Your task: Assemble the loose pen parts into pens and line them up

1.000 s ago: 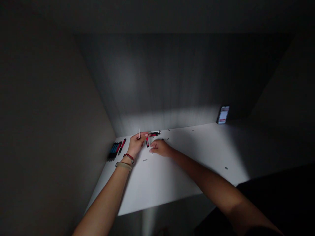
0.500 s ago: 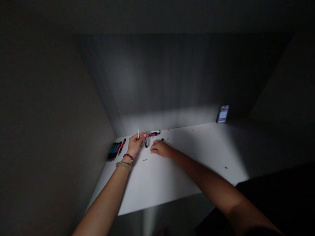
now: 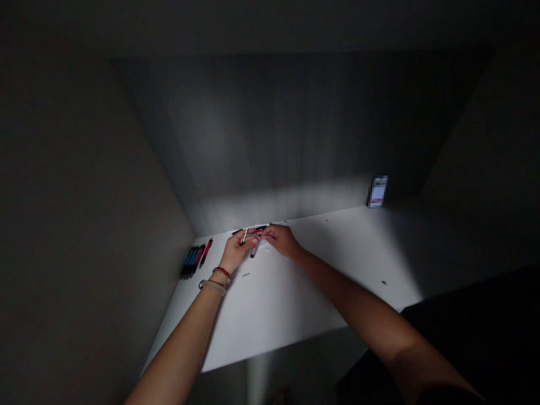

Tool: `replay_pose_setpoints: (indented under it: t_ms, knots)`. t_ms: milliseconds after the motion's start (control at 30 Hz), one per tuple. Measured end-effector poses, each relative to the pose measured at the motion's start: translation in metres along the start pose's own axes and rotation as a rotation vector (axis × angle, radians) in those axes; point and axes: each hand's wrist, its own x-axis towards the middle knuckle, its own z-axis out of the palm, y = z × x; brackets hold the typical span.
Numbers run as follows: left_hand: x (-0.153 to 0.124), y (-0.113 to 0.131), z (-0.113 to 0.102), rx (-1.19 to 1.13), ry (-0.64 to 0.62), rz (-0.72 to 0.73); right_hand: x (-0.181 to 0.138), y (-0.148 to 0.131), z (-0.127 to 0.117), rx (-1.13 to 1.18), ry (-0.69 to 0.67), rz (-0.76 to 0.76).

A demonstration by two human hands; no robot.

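Observation:
My left hand [image 3: 234,253] is closed around a red-and-black pen barrel [image 3: 253,248], which points down toward the table. A thin white stick [image 3: 245,235], perhaps a pen refill, rises from the same fingers. Close on its right, my right hand [image 3: 283,240] has its fingertips pinched near the barrel's upper end. Whatever sits in that pinch is too small to make out. Behind both hands, loose red and black pen parts [image 3: 260,228] lie along the back of the table, partly covered by the fingers.
On the white table [image 3: 261,315], several blue, red and black pens [image 3: 192,261] lie side by side at the left, with a red pen [image 3: 206,252] beside them. A small spring-like piece [image 3: 246,275] lies nearer. A phone [image 3: 378,192] leans at the back right; a dark bit [image 3: 383,282] lies right.
My right hand has moved up and back from the tabletop to the left hand's fingertips. The left hand still holds the barrel and white stick. The view has shifted slightly.

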Motion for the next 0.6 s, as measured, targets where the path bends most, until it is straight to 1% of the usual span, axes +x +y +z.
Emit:
replay_pose_setpoints:
  t_ms: [100, 267, 367, 500, 600]
  knots:
    - [0.0, -0.002, 0.003, -0.007, -0.055, -0.007, 0.0, -0.006, -0.001, 0.059, 0.053, 0.012]
    - [-0.003, 0.003, 0.008, 0.024, -0.082, 0.008, -0.003, -0.011, 0.0, 0.045, -0.024, -0.014]
    - [-0.004, 0.005, 0.011, 0.028, -0.117, 0.022, -0.003, -0.013, -0.002, 0.032, -0.065, -0.058]
    - [-0.005, 0.005, 0.012, 0.007, -0.137, 0.02, -0.003, -0.014, -0.004, -0.025, -0.09, -0.146]
    - [-0.004, 0.003, 0.012, -0.003, -0.13, 0.019, -0.003, -0.013, -0.003, -0.063, -0.095, -0.179]
